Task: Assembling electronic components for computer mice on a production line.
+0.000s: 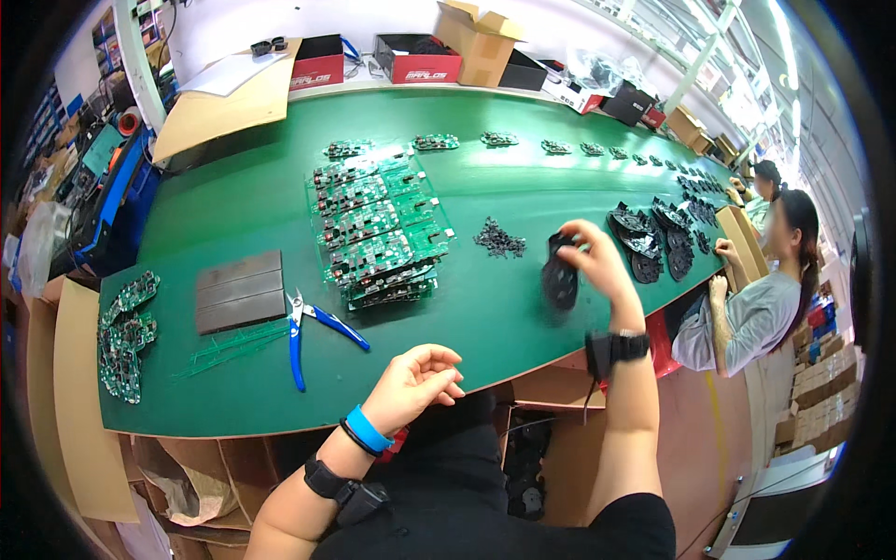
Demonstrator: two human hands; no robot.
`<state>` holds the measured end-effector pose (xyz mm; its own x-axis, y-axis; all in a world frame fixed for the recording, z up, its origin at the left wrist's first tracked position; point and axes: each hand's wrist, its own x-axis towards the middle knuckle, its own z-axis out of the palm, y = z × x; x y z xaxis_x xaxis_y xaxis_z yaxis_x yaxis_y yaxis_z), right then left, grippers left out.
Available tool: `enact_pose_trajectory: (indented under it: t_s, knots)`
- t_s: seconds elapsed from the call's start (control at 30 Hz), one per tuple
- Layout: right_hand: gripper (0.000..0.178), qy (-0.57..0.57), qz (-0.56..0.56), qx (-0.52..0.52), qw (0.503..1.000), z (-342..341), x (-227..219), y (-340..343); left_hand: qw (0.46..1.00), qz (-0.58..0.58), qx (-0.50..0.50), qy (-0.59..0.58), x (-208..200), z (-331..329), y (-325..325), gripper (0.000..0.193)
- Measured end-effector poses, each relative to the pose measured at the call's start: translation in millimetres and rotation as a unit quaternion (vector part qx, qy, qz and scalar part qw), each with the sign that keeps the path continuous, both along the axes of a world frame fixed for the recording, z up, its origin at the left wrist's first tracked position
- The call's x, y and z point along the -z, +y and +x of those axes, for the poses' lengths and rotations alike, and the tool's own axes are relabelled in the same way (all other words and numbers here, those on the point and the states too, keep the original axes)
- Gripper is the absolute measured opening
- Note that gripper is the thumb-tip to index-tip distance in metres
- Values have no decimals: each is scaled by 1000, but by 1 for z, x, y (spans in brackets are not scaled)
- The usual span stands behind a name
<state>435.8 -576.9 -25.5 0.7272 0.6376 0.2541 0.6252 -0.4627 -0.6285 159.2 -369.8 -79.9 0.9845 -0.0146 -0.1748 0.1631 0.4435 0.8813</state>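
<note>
My right hand [594,254] grips the upper end of a black plastic shell [561,285], which is a little blurred and tilted upright over the green bench [504,341]. To its left lies a small pile of black plastic pieces [500,238]. More black shells [637,245] are stacked to its right. My left hand [413,385] hovers at the bench's front edge, fingers loosely curled and apart, with nothing visible in it. Beyond that hand are blue-handled cutting pliers [297,343] with opened handles and stacked green circuit boards [373,250].
At left are a dark grey block [240,292], thin green strips [238,345] and a heap of circuit boards [126,338]. Single boards [499,139] line the far side. Boxes [418,60] stand along the back. A co-worker [761,299] sits at the right edge.
</note>
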Motion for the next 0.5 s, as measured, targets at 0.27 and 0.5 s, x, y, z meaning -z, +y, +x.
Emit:
enact_pose_trajectory:
  t_s: [0.27, 0.5]
  knots:
    - [34, 102, 59, -150, 982, -139, 8, 81, 999, -45, -10, 6, -8, 0, 4, 51]
    - [10, -98, 7, 32, 995, -11, 26, 93, 994, -98, -43, 21, -12, 1, 7, 47]
